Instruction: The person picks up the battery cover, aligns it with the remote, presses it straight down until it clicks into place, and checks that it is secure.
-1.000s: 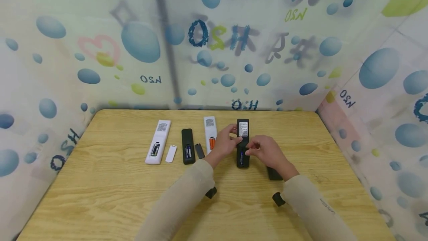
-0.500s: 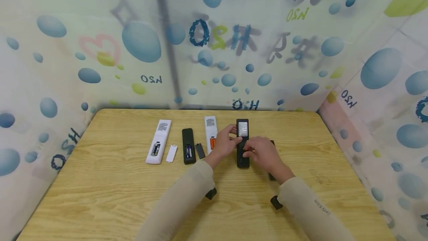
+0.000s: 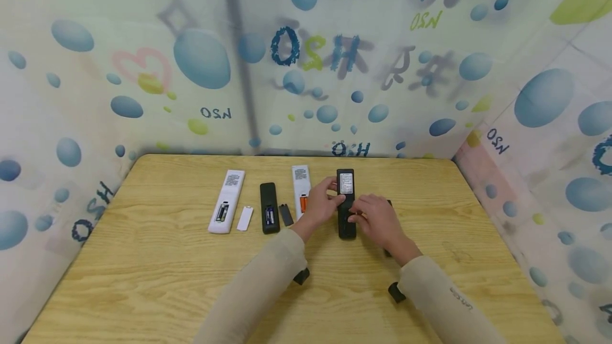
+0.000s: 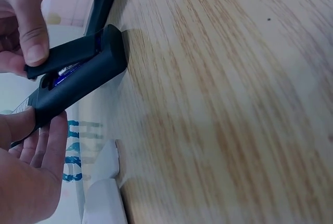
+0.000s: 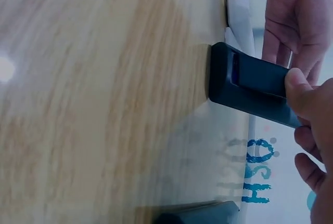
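A black remote control [image 3: 346, 232] lies back side up, its white label at the far end. My left hand [image 3: 321, 203] grips its far part between thumb and fingers. With thumb and fingers my right hand [image 3: 380, 221] pinches a black battery cover [image 4: 66, 55]. In the left wrist view the cover sits tilted over the open compartment, one end at the remote's near end and the other raised. A blue battery [image 4: 66, 75] shows beneath it. The right wrist view shows the cover [image 5: 261, 74] lying along the remote, with a narrow gap at its end.
To the left lie a white remote [image 3: 231, 190], a white cover [image 3: 245, 218], a smaller black remote [image 3: 269, 195], a dark cover [image 3: 286, 215] and another white remote [image 3: 300, 175] with orange batteries. A dark object [image 3: 388, 252] is partly hidden under the right forearm.
My right hand has shifted slightly left over the remote. The compartment, its blue battery visible from above earlier, is now covered in the head view. The left hand keeps its grip.
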Available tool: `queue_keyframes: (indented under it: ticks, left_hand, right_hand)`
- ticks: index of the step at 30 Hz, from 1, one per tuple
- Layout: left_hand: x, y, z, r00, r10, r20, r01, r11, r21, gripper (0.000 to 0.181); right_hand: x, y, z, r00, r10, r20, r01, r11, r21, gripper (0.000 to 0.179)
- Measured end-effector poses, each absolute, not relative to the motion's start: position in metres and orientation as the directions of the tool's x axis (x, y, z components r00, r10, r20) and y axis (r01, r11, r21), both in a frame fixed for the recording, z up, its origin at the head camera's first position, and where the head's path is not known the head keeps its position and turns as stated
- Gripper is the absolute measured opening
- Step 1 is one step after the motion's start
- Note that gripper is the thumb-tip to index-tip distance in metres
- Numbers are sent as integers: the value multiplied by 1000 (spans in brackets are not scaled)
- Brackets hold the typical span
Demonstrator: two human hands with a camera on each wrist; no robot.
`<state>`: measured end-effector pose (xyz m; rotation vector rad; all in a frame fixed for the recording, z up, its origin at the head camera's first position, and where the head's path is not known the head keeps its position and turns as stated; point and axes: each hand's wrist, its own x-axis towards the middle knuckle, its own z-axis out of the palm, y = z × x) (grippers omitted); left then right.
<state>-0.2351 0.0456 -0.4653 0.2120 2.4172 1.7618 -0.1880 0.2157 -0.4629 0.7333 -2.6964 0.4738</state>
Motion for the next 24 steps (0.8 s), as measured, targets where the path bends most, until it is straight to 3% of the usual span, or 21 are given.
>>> queue_keyframes:
  ticks: [24]
  left_hand:
    - [-234, 45, -465, -980, 196, -29, 36, 319, 947, 45]
  right_hand:
    - [-186, 215, -465, -775, -424, 468, -552, 815, -175, 22]
